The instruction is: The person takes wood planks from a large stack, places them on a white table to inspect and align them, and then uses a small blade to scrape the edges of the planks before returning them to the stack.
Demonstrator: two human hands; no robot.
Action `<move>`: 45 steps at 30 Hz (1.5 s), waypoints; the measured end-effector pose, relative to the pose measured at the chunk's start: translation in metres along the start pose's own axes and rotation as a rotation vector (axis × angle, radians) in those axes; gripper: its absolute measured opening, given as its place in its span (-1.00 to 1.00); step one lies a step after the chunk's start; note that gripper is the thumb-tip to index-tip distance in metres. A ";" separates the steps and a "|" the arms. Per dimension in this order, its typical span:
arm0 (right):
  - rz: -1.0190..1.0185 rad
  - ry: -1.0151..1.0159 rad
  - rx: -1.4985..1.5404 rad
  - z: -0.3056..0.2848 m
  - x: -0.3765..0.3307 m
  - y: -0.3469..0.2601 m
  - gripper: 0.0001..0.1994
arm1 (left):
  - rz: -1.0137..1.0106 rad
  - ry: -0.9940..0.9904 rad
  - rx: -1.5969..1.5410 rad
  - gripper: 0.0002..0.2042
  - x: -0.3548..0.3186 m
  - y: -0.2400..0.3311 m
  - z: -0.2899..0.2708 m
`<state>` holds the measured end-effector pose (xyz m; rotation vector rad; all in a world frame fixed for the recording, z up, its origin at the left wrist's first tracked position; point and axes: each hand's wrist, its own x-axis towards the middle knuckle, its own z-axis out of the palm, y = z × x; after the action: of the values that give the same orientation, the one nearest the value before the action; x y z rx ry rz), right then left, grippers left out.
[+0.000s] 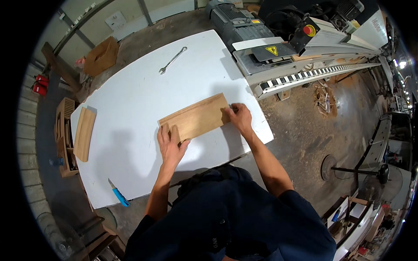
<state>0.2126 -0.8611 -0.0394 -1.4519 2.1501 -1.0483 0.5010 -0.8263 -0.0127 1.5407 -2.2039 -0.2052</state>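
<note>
A flat wooden board (198, 116) with a grooved strip along its far edge lies slightly tilted across the white table. At its left end, my left hand (171, 145) grips the board, fingers over the face and thumb near the front edge. My right hand (239, 118) pinches the right end between thumb and fingers; part of the grip is hidden underneath. A second, shorter piece of wood (85, 135) with a moulded profile rests by the table's left edge. Farther back lies a combination wrench (173, 60). Near the front left corner is a blue utility knife (118, 192), its blade out.
The white tabletop (143, 91) reaches a machine with a grey motor (239, 24), a red stop button (309, 30) and a slatted conveyor track (313, 74). Wood scraps (324, 100) litter the floor. A cardboard box (101, 56) stands behind left; a fan (383, 174) stands right.
</note>
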 end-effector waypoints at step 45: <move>0.566 -0.122 1.110 0.002 0.103 -0.023 -0.65 | -0.005 -0.093 0.001 -0.30 0.005 -0.007 0.017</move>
<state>0.1855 -0.9588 -0.0119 -0.3470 1.2981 -1.4658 0.4984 -0.8357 -0.0296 1.5664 -2.2713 -0.2830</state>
